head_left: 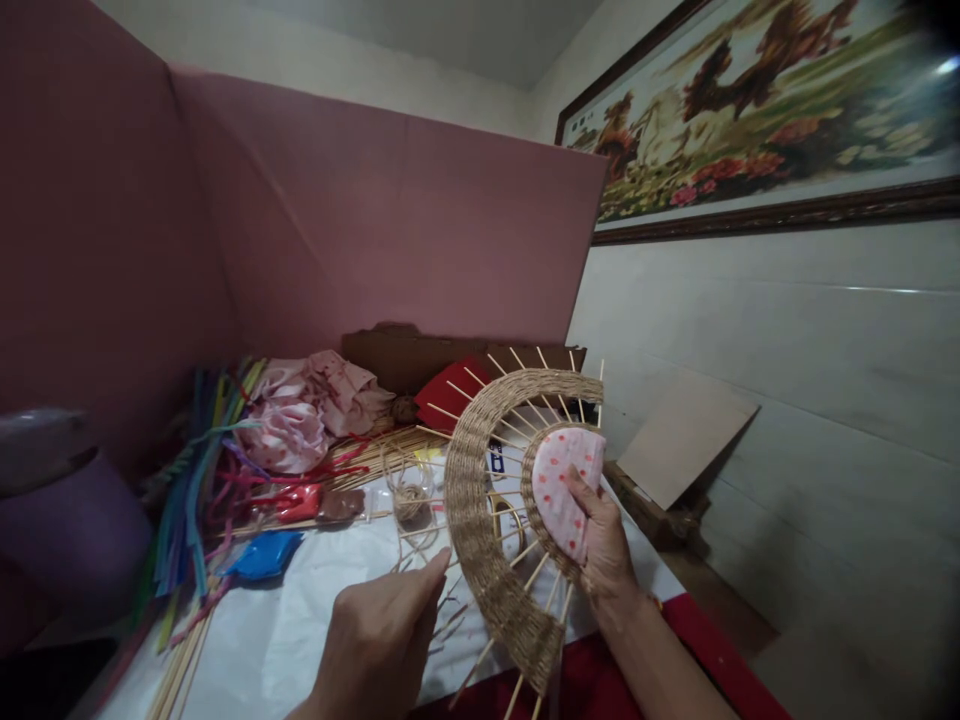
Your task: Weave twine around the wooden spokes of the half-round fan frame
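A woven twine fan frame (469, 490) with thin wooden sticks radiating through it is held up over the table. At its inner side is a half-round pad of pink cloth with red dots (559, 480). My right hand (606, 540) grips this pad, thumb on the front, the other fingers hidden behind. To the left of the woven band, my left hand (386, 625) has its thumb side toward the fan; its fingers are bent and mostly hidden, and whether they hold anything cannot be made out.
On the white-covered table (300, 620) lie a twine coil (411, 500), a blue packet (266, 555), red and brown packets, pink cloth (289, 430), coloured strips (184, 510) and sticks. Scissors (508, 525) lie behind the fan. A purple container (75, 540) stands left.
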`<state>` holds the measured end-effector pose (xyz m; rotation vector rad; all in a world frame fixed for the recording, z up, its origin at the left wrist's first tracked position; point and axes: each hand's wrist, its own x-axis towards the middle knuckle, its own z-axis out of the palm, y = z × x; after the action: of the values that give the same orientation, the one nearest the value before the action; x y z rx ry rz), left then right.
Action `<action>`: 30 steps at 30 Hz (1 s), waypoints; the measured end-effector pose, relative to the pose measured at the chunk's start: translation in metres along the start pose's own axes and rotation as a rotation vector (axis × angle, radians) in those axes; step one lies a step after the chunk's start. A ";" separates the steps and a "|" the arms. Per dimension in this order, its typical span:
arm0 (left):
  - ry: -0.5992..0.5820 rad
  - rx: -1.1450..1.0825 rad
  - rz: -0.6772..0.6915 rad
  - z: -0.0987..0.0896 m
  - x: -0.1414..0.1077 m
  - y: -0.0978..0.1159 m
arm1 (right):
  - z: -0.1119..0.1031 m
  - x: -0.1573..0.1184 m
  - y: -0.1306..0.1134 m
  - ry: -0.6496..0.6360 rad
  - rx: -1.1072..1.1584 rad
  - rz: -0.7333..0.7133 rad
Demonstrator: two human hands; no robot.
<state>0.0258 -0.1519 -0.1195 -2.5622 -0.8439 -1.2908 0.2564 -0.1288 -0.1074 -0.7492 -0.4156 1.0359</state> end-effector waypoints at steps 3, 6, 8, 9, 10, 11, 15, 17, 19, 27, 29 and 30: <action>-0.023 0.123 0.027 -0.001 0.000 0.000 | 0.000 0.001 0.002 0.010 0.016 0.009; -0.086 0.333 0.020 -0.004 0.003 0.001 | -0.001 0.003 0.003 0.039 0.013 0.018; -0.115 0.412 -0.018 -0.008 0.006 0.002 | -0.003 0.005 0.004 0.043 0.017 0.039; -0.123 0.416 -0.046 -0.009 0.007 0.002 | -0.003 0.006 0.004 0.039 0.024 0.050; -0.128 0.393 -0.081 -0.011 0.009 0.002 | -0.004 0.006 0.004 0.032 0.034 0.059; -0.137 0.342 -0.123 -0.013 0.010 0.002 | -0.004 0.007 0.004 0.027 0.044 0.066; -0.209 -0.128 -0.352 -0.018 0.012 -0.001 | -0.001 0.005 0.002 0.028 0.079 0.138; -0.249 -0.459 -0.497 -0.017 0.012 -0.005 | 0.001 0.004 0.001 0.025 0.102 0.189; -0.271 -0.770 -0.633 -0.012 0.010 -0.008 | 0.003 0.002 0.000 0.022 0.125 0.232; -0.221 -1.003 -0.662 0.007 0.000 -0.015 | 0.003 0.004 0.002 0.079 0.153 0.217; -0.203 -0.843 -0.618 0.004 -0.001 -0.013 | 0.001 0.006 0.004 0.082 0.167 0.173; -0.204 -0.741 -0.582 0.001 -0.001 -0.012 | 0.000 0.007 0.004 0.078 0.165 0.146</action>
<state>0.0202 -0.1420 -0.1222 -3.1858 -1.4596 -1.7852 0.2569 -0.1211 -0.1105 -0.6768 -0.2077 1.1588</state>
